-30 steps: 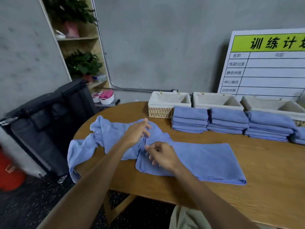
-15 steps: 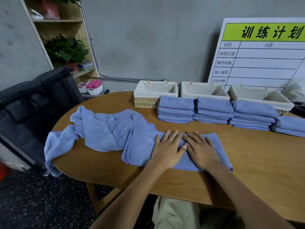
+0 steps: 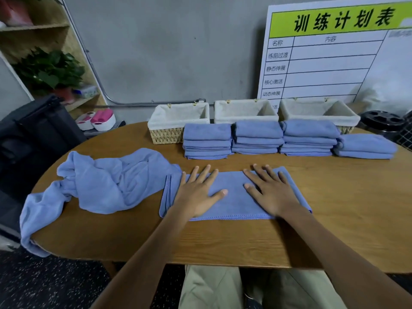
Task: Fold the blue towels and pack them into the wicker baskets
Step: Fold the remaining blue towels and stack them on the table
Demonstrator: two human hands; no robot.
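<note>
A folded blue towel (image 3: 234,197) lies flat on the wooden table (image 3: 223,241) in front of me. My left hand (image 3: 198,190) presses palm-down on its left part, fingers spread. My right hand (image 3: 270,190) lies flat on its right part, fingers apart. A crumpled heap of blue towels (image 3: 100,181) sits to the left, one end hanging over the table edge. Several stacks of folded blue towels (image 3: 256,137) stand behind, in front of three lined wicker baskets (image 3: 165,134), which look empty.
A large white schedule board (image 3: 334,59) leans on the wall behind the baskets. A black container (image 3: 381,121) sits at the far right. A dark cart (image 3: 33,134) and a wooden shelf with plants (image 3: 46,70) stand left of the table.
My hands moved from pinching the towel near the heap onto the folded towel, then slid apart across it, left hand leftward and right hand rightward. The view shifted right.
</note>
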